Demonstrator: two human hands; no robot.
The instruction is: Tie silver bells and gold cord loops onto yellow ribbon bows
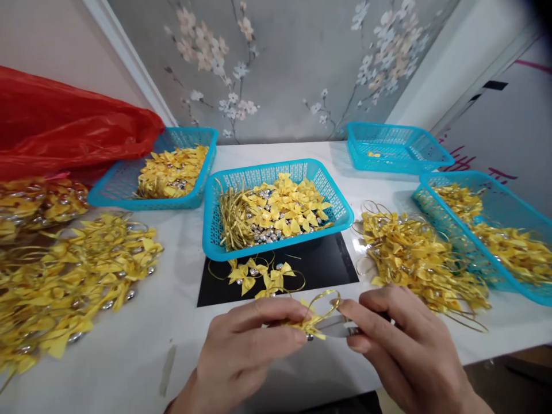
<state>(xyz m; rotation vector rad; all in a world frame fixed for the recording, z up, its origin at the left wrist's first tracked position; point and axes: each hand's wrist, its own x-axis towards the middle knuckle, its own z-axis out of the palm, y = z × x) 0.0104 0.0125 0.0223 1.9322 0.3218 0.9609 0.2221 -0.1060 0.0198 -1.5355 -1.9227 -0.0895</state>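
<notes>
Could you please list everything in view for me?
Baskets: four, blue, one centre, one left, two right.
Table: one, white, under the baskets.
Mat: one, black, under the centre basket.
Ribbon bows: many, yellow, in baskets, on table and mat.
Round beads: many, silver, among the bows.
Cords: many, gold, among the bows.
Plastic bag: one, red, far left.
Floral panel: one, grey, behind the table.
Metal tool: one, silver, front, partly hidden.
Left hand: one, bare, front, holding a bow.
Right hand: one, bare, front, holding the tool.
</notes>
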